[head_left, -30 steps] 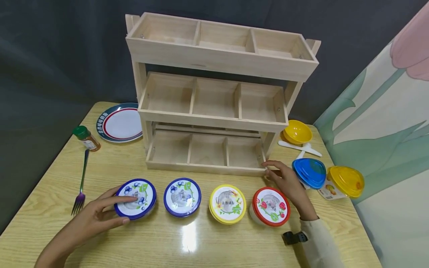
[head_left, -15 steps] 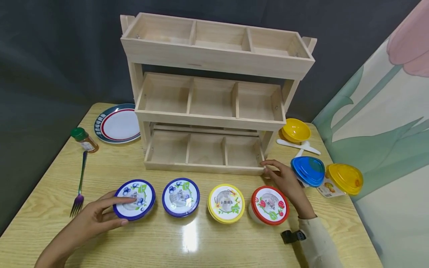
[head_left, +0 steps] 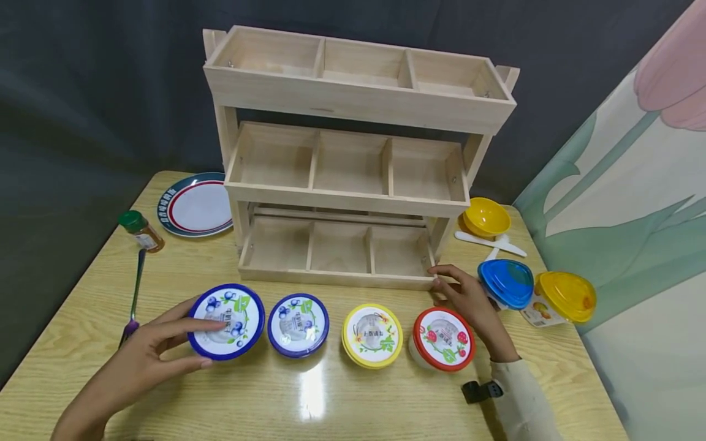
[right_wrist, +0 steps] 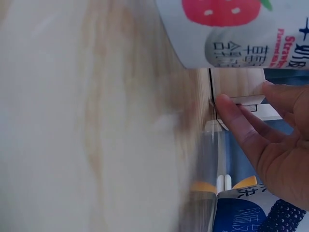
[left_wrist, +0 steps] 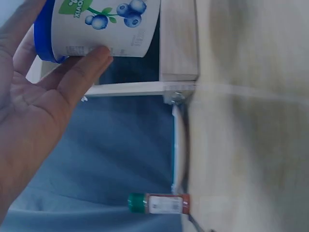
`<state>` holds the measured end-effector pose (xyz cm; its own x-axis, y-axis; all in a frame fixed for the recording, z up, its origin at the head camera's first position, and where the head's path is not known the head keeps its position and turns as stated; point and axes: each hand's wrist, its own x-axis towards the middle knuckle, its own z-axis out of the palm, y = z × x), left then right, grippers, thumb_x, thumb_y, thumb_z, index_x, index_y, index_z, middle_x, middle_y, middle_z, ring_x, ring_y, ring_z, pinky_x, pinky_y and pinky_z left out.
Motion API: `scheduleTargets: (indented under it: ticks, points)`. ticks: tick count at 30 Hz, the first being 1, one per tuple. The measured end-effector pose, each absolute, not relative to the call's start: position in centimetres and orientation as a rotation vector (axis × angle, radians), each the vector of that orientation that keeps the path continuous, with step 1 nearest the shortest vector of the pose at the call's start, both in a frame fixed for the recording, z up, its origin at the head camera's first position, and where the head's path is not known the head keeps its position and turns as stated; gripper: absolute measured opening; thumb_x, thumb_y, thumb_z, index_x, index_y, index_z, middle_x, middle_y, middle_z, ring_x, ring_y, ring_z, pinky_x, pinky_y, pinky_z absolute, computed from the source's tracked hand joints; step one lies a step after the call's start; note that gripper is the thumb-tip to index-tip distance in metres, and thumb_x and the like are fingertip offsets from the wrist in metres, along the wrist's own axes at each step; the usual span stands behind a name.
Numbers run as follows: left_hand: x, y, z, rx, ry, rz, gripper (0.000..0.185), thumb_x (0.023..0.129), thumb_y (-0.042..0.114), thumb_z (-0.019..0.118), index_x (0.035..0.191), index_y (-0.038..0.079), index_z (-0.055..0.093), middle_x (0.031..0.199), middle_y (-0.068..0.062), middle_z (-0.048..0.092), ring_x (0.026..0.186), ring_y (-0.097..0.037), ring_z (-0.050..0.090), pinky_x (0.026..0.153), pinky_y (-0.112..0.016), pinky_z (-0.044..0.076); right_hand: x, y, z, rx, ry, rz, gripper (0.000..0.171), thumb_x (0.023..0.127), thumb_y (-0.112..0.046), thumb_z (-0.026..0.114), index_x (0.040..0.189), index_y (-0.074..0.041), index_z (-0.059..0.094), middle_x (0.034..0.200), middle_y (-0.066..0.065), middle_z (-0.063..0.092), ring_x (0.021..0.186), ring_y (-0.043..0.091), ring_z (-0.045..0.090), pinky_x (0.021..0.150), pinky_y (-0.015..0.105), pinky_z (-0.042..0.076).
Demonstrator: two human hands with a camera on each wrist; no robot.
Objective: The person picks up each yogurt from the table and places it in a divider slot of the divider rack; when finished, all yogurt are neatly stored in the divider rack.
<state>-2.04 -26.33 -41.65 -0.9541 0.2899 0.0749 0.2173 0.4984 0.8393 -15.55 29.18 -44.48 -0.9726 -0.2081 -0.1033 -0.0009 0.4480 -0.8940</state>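
Observation:
My left hand point(head_left: 209, 343) grips the leftmost blueberry cup point(head_left: 227, 320), thumb and fingers curled round its blue-rimmed lid, the cup raised a little off the table. In the left wrist view the fingers point(left_wrist: 82, 72) wrap the cup's white side point(left_wrist: 104, 29). A second blueberry cup point(head_left: 298, 324), a yellow-lidded cup point(head_left: 373, 335) and a red-lidded strawberry cup point(head_left: 443, 339) stand in a row to its right. My right hand point(head_left: 441, 283) rests with relaxed fingers on the lower right corner of the three-tier wooden rack point(head_left: 336, 278). The right wrist view shows fingertips point(right_wrist: 227, 108) touching that corner beside the strawberry cup point(right_wrist: 241, 34).
A plate point(head_left: 195, 205), a spice bottle point(head_left: 141, 230) and a fork point(head_left: 135, 294) lie at the left. A yellow bowl point(head_left: 486, 215), white spoon point(head_left: 491, 243), blue-lidded tub point(head_left: 507, 283) and yellow-lidded tub point(head_left: 568, 296) sit at the right by a painted panel point(head_left: 634, 214).
My left hand has lifted the leftmost blueberry cup off the table and drawn it slightly toward the rack. The right hand has stayed at the rack's corner.

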Motion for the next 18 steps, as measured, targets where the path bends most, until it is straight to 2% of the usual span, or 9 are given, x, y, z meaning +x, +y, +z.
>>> scheduleTargets:
  ticks: [3,4,8,10,15,18]
  points:
    - [-2.3,-26.0,-40.9,0.519,2.739,1.425,0.051,0.085,0.006,0.092,0.131,0.024,0.08,0.166,-0.026,0.042,0.143,-0.053,0.047,0.098,-0.006,0.041,-15.4,29.3,-44.7,-0.171,2.499,-1.546,0.035,0.113,-0.002,0.054,0.148,0.005,0.056,0.155,0.034,0.049,0.117,0.048,0.069,0.085,0.04,0.065]
    - [-2.4,-25.9,-40.6,0.539,2.765,1.419,0.052,0.083,0.005,0.093,0.13,0.025,0.081,0.166,-0.024,0.044,0.145,-0.043,0.048,0.098,-0.006,0.04,-15.3,29.4,-44.8,-0.167,2.5,-1.546,0.035,0.113,-0.003,0.054,0.147,0.004,0.057,0.155,0.033,0.049,0.117,0.048,0.069,0.086,0.039,0.065]
    - [-3.1,-25.3,-39.5,0.626,2.81,1.461,0.057,0.078,-0.001,0.094,0.128,0.022,0.081,0.166,-0.018,0.045,0.145,-0.004,0.042,0.099,-0.005,0.041,-15.2,29.6,-44.9,-0.175,2.515,-1.545,0.034,0.114,-0.006,0.056,0.147,0.004,0.058,0.153,0.032,0.051,0.117,0.047,0.07,0.086,0.04,0.065]
    - [-3.5,-25.0,-39.0,0.663,2.829,1.487,0.058,0.076,-0.003,0.095,0.128,0.021,0.082,0.166,-0.012,0.046,0.142,0.005,0.039,0.1,-0.005,0.042,-15.2,29.5,-44.9,-0.189,2.517,-1.554,0.034,0.114,-0.007,0.056,0.146,0.004,0.058,0.152,0.032,0.051,0.116,0.046,0.07,0.086,0.041,0.065]
    - [-4.4,-24.1,-38.0,0.728,2.864,1.517,0.059,0.074,-0.006,0.095,0.126,0.02,0.082,0.167,0.003,0.045,0.142,0.003,0.04,0.1,-0.006,0.043,-15.3,29.4,-44.7,-0.183,2.488,-1.574,0.035,0.114,-0.008,0.056,0.147,0.003,0.058,0.155,0.031,0.05,0.119,0.047,0.068,0.088,0.042,0.065]
    - [-4.9,-23.6,-37.5,0.766,2.875,1.508,0.06,0.073,-0.005,0.096,0.126,0.021,0.082,0.167,0.007,0.045,0.141,0.003,0.04,0.099,-0.006,0.044,-15.4,29.4,-44.7,-0.16,2.46,-1.58,0.035,0.114,-0.007,0.056,0.148,0.002,0.057,0.16,0.03,0.046,0.124,0.049,0.065,0.089,0.041,0.064]
